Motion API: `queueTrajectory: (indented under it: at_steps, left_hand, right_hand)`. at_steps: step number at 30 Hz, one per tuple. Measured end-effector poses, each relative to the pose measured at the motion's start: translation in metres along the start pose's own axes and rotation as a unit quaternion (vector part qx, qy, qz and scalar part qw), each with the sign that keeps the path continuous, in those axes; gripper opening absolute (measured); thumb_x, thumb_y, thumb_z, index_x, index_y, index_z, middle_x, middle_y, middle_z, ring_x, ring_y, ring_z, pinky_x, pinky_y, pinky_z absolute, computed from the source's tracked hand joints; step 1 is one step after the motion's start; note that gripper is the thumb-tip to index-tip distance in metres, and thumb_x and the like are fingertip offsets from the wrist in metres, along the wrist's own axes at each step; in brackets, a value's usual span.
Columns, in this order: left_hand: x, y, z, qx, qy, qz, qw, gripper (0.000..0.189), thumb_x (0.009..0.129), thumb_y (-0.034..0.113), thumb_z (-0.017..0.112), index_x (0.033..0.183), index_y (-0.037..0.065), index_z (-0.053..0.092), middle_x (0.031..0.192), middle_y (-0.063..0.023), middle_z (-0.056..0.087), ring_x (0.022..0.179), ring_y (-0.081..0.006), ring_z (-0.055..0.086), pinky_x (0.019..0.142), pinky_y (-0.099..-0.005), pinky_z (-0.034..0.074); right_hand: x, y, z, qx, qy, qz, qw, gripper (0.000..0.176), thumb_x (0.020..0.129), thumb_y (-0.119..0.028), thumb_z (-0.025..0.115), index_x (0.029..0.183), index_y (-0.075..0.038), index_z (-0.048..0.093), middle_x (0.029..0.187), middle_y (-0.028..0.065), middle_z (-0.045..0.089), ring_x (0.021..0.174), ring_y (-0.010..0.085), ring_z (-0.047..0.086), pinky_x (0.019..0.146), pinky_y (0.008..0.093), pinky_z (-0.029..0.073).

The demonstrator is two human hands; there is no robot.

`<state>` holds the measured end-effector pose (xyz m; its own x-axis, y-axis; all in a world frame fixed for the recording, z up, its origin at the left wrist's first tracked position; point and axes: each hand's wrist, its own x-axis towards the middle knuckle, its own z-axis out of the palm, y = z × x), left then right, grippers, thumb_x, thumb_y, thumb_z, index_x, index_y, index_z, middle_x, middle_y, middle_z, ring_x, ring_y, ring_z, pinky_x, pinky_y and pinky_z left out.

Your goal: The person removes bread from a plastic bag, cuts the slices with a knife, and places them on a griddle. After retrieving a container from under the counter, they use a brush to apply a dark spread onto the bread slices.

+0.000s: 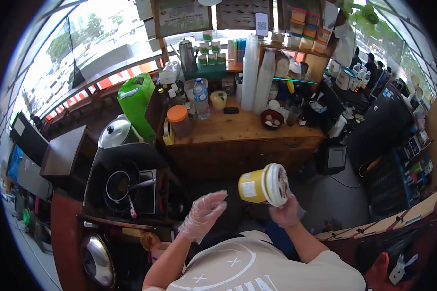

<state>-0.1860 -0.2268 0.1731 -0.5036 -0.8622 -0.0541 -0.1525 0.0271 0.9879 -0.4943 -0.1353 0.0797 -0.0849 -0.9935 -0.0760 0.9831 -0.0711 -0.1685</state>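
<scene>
In my right hand [287, 213] is a yellow tub [251, 186] with a white lid, tipped on its side in front of my body. My fingers grip it by the lid end. My left hand [205, 214], in a clear plastic glove, hovers apart from the tub on its left; its fingers are stretched out with nothing in them. Left of that hand, a dark pan [112, 202] sits on the stove, with a round strainer [132, 209] with a pink-tipped handle and a spatula [143, 184] in or across it.
A wooden counter [213, 133] stands ahead, bearing an orange-lidded jar [179, 123], a water bottle [201, 99], tall cup stacks [250, 72] and a dark bowl [272, 119]. Behind the stove are a lidded pot [115, 132] and a green bag [137, 99]. A black bin [332, 156] stands right.
</scene>
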Motion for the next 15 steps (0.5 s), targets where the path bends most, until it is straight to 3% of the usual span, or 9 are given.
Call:
queueTrajectory:
  at_steps: [2,5,9,11,15]
  left_hand:
    - [0.005,0.027,-0.006,0.05,0.018,0.136,0.989,0.03,0.095,0.011,0.075,0.124,0.006,0.07,0.116,-0.0168,0.075,0.103,-0.0258,0.074,0.092,-0.0347,0.058]
    - [0.016,0.057,-0.011,0.125,0.052,0.19,0.972,0.029,0.094,0.008,0.075,0.123,0.007,0.07,0.117,-0.0172,0.074,0.104,-0.0295,0.073,0.092,-0.0362,0.058]
    - [0.044,0.059,-0.005,0.152,0.062,0.217,0.962,0.03,0.093,0.009,0.075,0.123,0.007,0.069,0.114,-0.0195,0.074,0.102,-0.0338,0.073,0.089,-0.0392,0.058]
    - [0.068,0.07,0.006,0.196,0.049,0.173,0.964,0.031,0.093,0.012,0.076,0.122,0.007,0.069,0.111,-0.0216,0.074,0.099,-0.0367,0.073,0.088,-0.0414,0.057]
    - [0.143,0.056,0.029,0.153,-0.009,0.189,0.97,0.03,0.093,0.016,0.075,0.121,0.007,0.07,0.108,-0.0223,0.074,0.1,-0.0382,0.073,0.088,-0.0421,0.056]
  right_hand:
    - [0.01,0.025,0.038,0.053,-0.018,0.075,0.996,0.043,0.098,-0.019,0.059,0.138,-0.003,0.06,0.126,0.0153,0.072,0.101,0.0211,0.074,0.063,0.0237,0.058]
    - [0.028,0.037,0.054,0.061,-0.033,0.142,0.987,0.044,0.097,-0.017,0.061,0.138,-0.003,0.059,0.127,0.0155,0.072,0.102,0.0209,0.074,0.064,0.0247,0.058]
    - [0.051,0.033,0.062,0.062,-0.002,0.157,0.986,0.041,0.101,-0.02,0.056,0.137,-0.001,0.06,0.123,0.0147,0.073,0.093,0.0168,0.074,0.066,0.0234,0.059]
    - [0.066,0.021,0.058,0.036,0.011,0.153,0.987,0.039,0.101,-0.018,0.057,0.136,-0.001,0.06,0.121,0.0142,0.073,0.092,0.0163,0.074,0.066,0.0235,0.059]
    - [0.101,-0.024,0.022,-0.018,0.017,0.151,0.988,0.037,0.102,-0.016,0.059,0.135,-0.001,0.059,0.118,0.0142,0.073,0.091,0.0173,0.073,0.067,0.0251,0.06]
